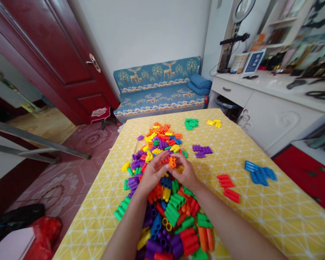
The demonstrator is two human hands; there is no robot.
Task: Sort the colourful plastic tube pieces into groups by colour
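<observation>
My left hand (154, 172) and my right hand (186, 171) meet over a heap of coloured plastic tube blocks (172, 215). An orange tube block (172, 162) is between their fingertips, its round open ends showing. The fingers of both hands curl around it, and the left thumb touches its side. Directly beneath the hands lie more blocks in red, yellow, blue, green and purple, some partly hidden by my hands and forearms.
Apart from the heap lie single-colour groups: green blocks (191, 124), yellow blocks (213, 123), purple blocks (202, 150), red blocks (228, 188) and blue blocks (260, 173). A yellow patterned cloth (273, 224) covers the table. Beyond stand a blue sofa (157, 90) and a white dresser (281, 108).
</observation>
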